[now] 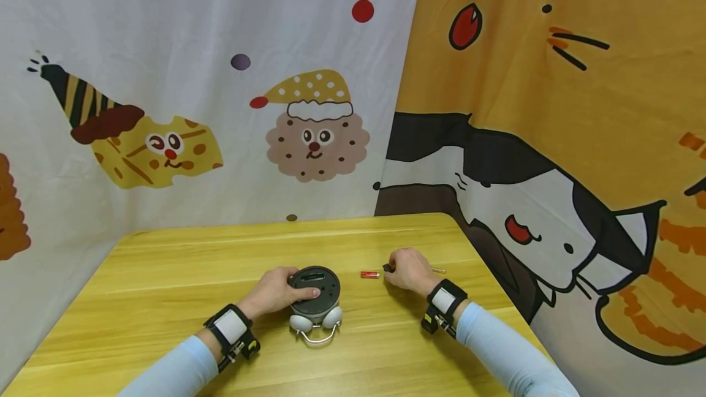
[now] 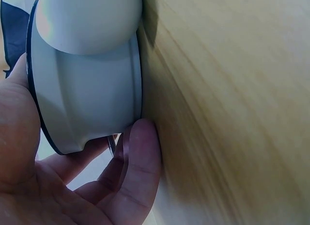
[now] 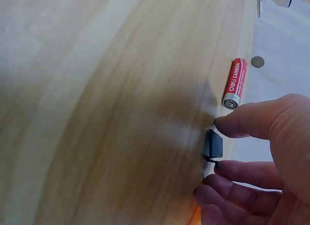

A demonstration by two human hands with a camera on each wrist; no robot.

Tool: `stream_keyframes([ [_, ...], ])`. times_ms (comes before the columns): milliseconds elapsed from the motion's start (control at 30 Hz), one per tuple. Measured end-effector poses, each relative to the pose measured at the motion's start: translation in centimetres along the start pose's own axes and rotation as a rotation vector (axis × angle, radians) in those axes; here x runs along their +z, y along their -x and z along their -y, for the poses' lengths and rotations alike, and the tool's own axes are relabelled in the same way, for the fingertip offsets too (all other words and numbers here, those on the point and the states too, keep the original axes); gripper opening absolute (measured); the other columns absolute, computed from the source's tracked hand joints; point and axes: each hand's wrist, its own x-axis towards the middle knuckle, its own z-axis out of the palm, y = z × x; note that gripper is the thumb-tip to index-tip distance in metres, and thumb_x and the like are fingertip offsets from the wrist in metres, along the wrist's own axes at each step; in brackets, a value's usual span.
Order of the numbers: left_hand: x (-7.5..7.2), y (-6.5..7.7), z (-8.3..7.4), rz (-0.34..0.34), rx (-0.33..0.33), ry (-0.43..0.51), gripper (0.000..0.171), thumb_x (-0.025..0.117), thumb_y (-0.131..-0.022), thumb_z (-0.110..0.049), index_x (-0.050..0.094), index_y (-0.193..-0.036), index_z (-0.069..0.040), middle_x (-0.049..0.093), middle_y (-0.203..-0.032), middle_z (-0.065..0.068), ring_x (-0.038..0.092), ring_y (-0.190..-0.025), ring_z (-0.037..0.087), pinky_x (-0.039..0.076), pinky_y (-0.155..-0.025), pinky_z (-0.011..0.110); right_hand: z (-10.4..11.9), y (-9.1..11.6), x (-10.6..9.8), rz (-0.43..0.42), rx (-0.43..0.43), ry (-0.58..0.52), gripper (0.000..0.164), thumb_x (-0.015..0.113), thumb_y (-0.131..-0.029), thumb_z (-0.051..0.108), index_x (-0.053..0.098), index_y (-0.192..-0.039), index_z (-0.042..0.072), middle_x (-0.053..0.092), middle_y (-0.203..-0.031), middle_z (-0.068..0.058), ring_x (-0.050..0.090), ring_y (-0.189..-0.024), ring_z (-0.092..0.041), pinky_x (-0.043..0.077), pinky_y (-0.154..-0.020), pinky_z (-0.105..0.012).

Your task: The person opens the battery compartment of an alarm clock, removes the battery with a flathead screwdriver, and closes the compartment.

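Note:
My left hand (image 1: 276, 291) grips a round alarm clock (image 1: 324, 290) by its side, with the thumb on the black back and the fingers around the pale rim. The clock lies face down, its two grey bells (image 1: 301, 323) and wire handle towards me. A dark slot shows in its back. At the right, my right hand (image 1: 410, 271) pinches a small black cover (image 3: 216, 145) between thumb and fingertip, close over the table. Just left of those fingers lies a red battery (image 1: 370, 274), also seen in the right wrist view, lettered "deli CARBON".
A thin metal shaft (image 1: 439, 270) pokes out beyond the right hand, and a bit of orange (image 3: 195, 216) shows under its fingers in the right wrist view. The yellow wooden table (image 1: 220, 250) ends at printed cloth curtains (image 1: 193, 29) behind and to the right.

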Motion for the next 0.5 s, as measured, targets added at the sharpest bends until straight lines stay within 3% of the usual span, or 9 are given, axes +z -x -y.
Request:
stream_keyframes([
  [500,0.03,-0.09,0.13,-0.002,0.004,0.006,0.086,0.095,-0.085,-0.059,0.073,-0.143,0.000,0.081,-0.130,0.015,0.071,-0.108,0.020,0.060,-0.093,0.042,0.39,-0.22,-0.01,0.031,0.005,-0.035,0.013,0.090,-0.097,0.025,0.082,-0.092,0.015,0.077,-0.088,0.000,0.061,-0.074,-0.015,0.051,-0.068,-0.033],
])
